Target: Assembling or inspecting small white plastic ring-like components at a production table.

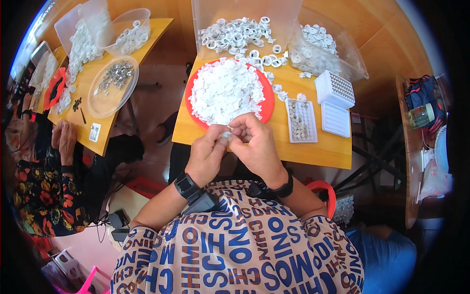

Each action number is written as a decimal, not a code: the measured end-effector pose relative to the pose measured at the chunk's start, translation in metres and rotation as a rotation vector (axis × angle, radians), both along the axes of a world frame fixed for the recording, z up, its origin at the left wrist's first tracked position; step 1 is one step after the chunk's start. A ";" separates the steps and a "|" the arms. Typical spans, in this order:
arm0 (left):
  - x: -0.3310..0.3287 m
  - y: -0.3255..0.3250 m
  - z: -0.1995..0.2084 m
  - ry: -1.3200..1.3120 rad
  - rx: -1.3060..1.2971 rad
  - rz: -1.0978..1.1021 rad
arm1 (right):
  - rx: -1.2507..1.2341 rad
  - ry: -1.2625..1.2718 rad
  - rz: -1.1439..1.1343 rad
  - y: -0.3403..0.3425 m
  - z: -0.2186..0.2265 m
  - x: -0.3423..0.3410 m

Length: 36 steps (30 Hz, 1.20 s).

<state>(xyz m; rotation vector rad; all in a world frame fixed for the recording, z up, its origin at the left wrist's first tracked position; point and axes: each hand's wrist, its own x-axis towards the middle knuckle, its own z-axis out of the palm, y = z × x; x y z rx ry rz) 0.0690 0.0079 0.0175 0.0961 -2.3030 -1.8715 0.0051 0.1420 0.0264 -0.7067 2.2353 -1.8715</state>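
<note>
- Nearest, your beige shirt (235, 245) carried large blue and brown capital letters all over, cut by folds.
- Your left wrist wore a black band (186, 186), as did your right; no lettering could be made out on either.
- Your hands were together just over the near rim of the tray: the left hand (205, 152) pinched a small white plastic piece (226, 134) between thumb and fingers, and the right hand (260, 147) curled its fingers against it; how firmly the right gripped, you could not tell.
- The yellow wooden table (318, 156) had its near edge under your wrists, and its left edge ran just beside the tray.
- The round red plastic tray (267, 95) bore a heap of white plastic pieces (225, 90).
- To its right, past a strip of wood, stood a white rectangular rack (311, 110) partly filled with round metal discs (297, 125), near a stack of white racks (335, 89) at the right edge.
- Leftward, across a gap, a neighbouring wooden table (105, 142) carried a white label (94, 132) with a dark printed pattern, too small to read.
- Farthest, a clear plastic bin (247, 14) held white ring-shaped parts (235, 35).
</note>
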 end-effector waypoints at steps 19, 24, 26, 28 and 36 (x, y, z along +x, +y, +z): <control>0.007 -0.001 -0.010 -0.073 0.494 -0.055 | 0.123 0.213 0.059 0.018 0.014 -0.011; 0.007 -0.006 -0.010 -0.085 0.447 -0.055 | -0.069 0.188 -0.259 0.070 0.060 -0.108; 0.009 -0.006 -0.010 -0.102 0.427 -0.045 | -0.103 0.322 -0.434 0.094 0.094 -0.157; 0.007 -0.004 -0.004 -0.103 0.408 -0.068 | -0.073 0.369 -0.603 0.124 0.108 -0.193; 0.008 -0.009 -0.006 -0.113 0.422 -0.049 | 0.342 0.287 -0.369 0.144 0.050 -0.177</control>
